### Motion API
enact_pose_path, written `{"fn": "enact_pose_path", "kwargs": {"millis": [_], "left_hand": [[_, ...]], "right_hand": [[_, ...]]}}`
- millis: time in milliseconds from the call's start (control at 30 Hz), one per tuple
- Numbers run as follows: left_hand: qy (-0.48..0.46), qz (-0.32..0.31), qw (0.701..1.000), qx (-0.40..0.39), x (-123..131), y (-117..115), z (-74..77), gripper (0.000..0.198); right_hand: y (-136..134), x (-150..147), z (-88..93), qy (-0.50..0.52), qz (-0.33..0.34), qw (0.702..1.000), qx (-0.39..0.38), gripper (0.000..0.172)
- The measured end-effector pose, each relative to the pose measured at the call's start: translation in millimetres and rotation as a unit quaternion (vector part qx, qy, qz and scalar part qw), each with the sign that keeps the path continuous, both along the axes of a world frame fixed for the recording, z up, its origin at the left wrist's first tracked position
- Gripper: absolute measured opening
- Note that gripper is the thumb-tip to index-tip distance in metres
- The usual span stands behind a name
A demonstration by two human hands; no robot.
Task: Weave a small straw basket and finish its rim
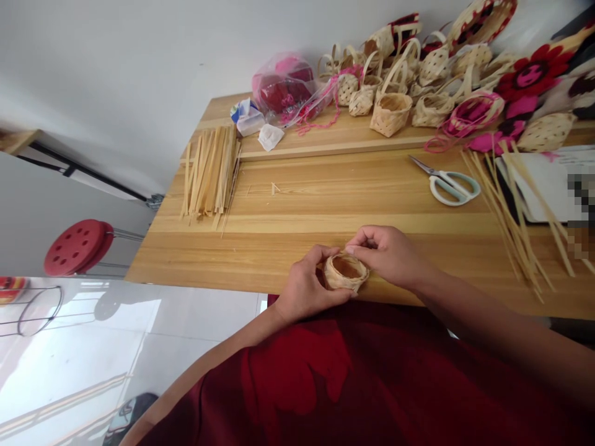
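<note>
A small round woven basket [346,279] of pale strips sits upright at the table's front edge, its opening facing up. Wrapped round its left side is my left hand [309,282], thumb at the front wall and fingers at the back. My right hand [383,254] pinches at the back rim, thumb against forefinger; what lies between them is too small to make out, perhaps a strip end. To the right, scissors [453,188] with pale handles lie with their tips pointing left.
A bundle of flat strips [211,173] lies at the left of the wooden table [279,229]. More loose strips [515,229] rest by a notebook [542,192] on the right. Finished baskets [391,113], a plastic bag [286,90] and tissues [250,118] line the back. Red stools [77,246] stand left.
</note>
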State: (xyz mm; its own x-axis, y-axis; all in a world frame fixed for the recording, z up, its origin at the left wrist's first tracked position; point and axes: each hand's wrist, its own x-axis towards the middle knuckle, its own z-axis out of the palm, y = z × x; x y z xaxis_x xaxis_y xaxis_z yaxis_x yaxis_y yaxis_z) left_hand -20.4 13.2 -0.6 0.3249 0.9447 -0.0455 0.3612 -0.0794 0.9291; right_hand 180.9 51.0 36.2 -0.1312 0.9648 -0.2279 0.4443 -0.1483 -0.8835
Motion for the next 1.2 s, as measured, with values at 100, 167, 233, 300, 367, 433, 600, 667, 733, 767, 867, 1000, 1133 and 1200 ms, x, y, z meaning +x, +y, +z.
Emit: {"fn": "enact_pose_path", "kwargs": {"millis": [100, 167, 233, 300, 367, 433, 600, 667, 733, 767, 867, 1000, 1133, 1200], "left_hand": [[0.005, 0.001, 1.000, 0.005, 1, 0, -0.8, 0.068], [-0.005, 0.002, 1.000, 0.003, 1, 1, -0.6, 0.068], [-0.015, 0.004, 1.000, -0.008, 1, 2, 0.3, 0.065], [-0.019, 0.004, 1.000, -0.019, 0, 2, 1.5, 0.064], [-0.018, 0.003, 0.999, -0.026, 0, 3, 3.0, 0.065], [-0.016, 0.000, 1.000, -0.026, 0, 3, 4.5, 0.067], [-0.003, -0.001, 1.000, -0.016, 2, 2, 6.3, 0.065], [0.003, 0.004, 1.000, -0.012, 3, 1, 5.7, 0.064], [0.004, 0.012, 1.000, -0.010, 4, 0, 4.5, 0.064], [0.005, 0.015, 1.000, -0.010, 4, 0, 3.8, 0.064], [0.008, 0.013, 1.000, -0.007, 3, 0, 2.8, 0.064], [0.017, -0.006, 1.000, -0.001, 3, 2, 5.3, 0.062], [0.017, -0.013, 1.000, -0.011, 2, 4, 9.5, 0.059], [0.011, -0.017, 1.000, -0.020, 1, 5, 10.3, 0.060]], "right_hand": [[2, -1, -4.6, 0.008, 0.026, 1.000, 0.015, 0.013], [3, -2, -4.8, -0.004, 0.051, 0.999, 0.018, 0.011], [2, -2, -3.7, -0.017, 0.065, 0.997, 0.024, 0.009], [-1, -2, -1.9, -0.047, 0.074, 0.994, 0.060, 0.010], [-5, -2, 0.0, -0.099, 0.082, 0.984, 0.126, 0.012], [-9, 0, 2.3, -0.155, 0.104, 0.964, 0.188, 0.012], [-10, 1, 9.9, -0.276, 0.192, 0.910, 0.241, 0.006], [-10, 0, 12.8, -0.309, 0.207, 0.898, 0.234, 0.010], [-10, -2, 14.7, -0.324, 0.207, 0.895, 0.227, 0.014], [-9, -2, 15.5, -0.324, 0.205, 0.896, 0.225, 0.014], [-9, -3, 18.3, -0.314, 0.211, 0.899, 0.223, 0.018], [-9, -3, 21.1, -0.314, 0.237, 0.890, 0.231, 0.022], [-10, -1, 14.8, -0.283, 0.209, 0.905, 0.239, 0.019], [-11, 2, 9.1, -0.259, 0.187, 0.915, 0.246, 0.019]]}}
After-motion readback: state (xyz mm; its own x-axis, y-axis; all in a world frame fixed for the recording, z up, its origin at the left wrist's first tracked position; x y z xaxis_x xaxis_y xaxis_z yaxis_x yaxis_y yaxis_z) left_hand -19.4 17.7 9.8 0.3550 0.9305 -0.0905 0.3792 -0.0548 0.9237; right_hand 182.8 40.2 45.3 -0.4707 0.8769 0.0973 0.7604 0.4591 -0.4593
